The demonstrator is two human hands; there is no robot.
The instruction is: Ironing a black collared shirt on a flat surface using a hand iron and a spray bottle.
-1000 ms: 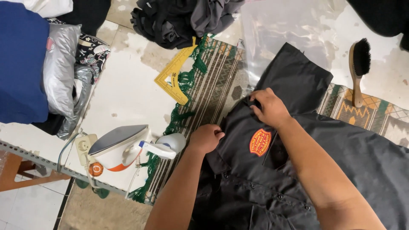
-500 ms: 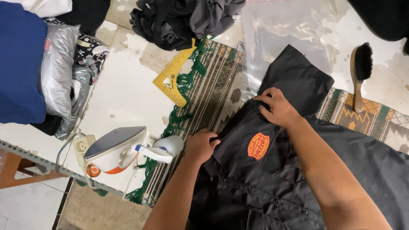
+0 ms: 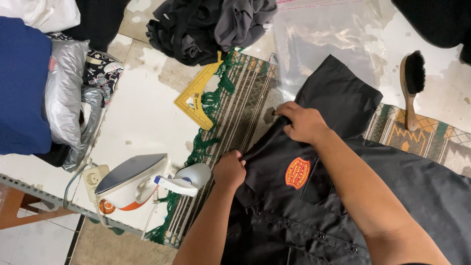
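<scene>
Garment: black button-front work shirt (image 3: pixel 353 196) with an orange chest patch (image 3: pixel 297 172), lying flat on a striped, green-fringed mat (image 3: pixel 235 132) on the table.
Shirt position: directly under both hands; the body extends toward the lower right, and one short sleeve (image 3: pixel 338 98) points up and away from the person.
Long axis: shoulder and sleeve edge runs diagonally, from lower left near the left hand to upper right past the right hand.
Left hand (image 3: pixel 228 170): fingers curled closed, pinching the shirt edge by the collar end, just beside the mat's fringe.
Right hand (image 3: pixel 303 122): fingers bent down, gripping the fabric at the sleeve seam; the fingertip hold is partly hidden, so it is probably a pinch.
Hand spacing: both on the same edge, apart along it; the right hand is nearer the sleeve.
Nearby left: white and orange steam iron (image 3: pixel 132 182), resting just beside the left hand, not touching it.
Nearby top: yellow triangle ruler (image 3: pixel 198 97).
Nearby right: wooden clothes brush (image 3: pixel 411 83), well apart.
</scene>
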